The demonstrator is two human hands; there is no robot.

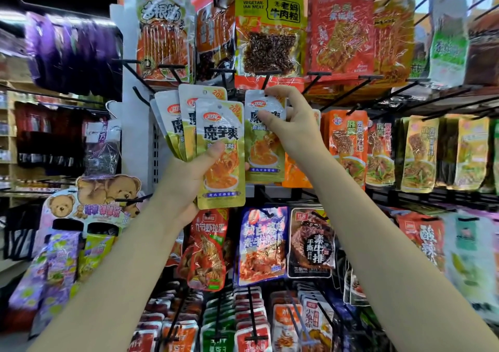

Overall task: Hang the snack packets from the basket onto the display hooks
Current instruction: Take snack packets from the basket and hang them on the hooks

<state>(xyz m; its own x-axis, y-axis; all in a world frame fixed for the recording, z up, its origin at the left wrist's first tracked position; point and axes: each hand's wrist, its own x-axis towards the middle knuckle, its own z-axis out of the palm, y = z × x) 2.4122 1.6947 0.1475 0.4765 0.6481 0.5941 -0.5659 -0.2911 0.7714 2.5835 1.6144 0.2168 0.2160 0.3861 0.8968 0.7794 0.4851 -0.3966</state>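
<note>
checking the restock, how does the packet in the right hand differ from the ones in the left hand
The right hand pinches a single packet by its top edge, up at a display hook; the left hand grips a fanned bunch of packets lower down, round their bottoms. The single packet is partly hidden behind the bunch's front packet; that front packet shows its whole face. Both appear to be the same silver-and-yellow design.

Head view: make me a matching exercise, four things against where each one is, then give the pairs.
Things:
1. left hand
2. right hand
3. vegetarian meat packet
4. teddy bear card

Places:
A. hanging in the top row
B. low at the far left
C. gripping a fan of yellow packets
D. pinching one packet up at a display hook

Pairs: 1-C, 2-D, 3-A, 4-B
</note>
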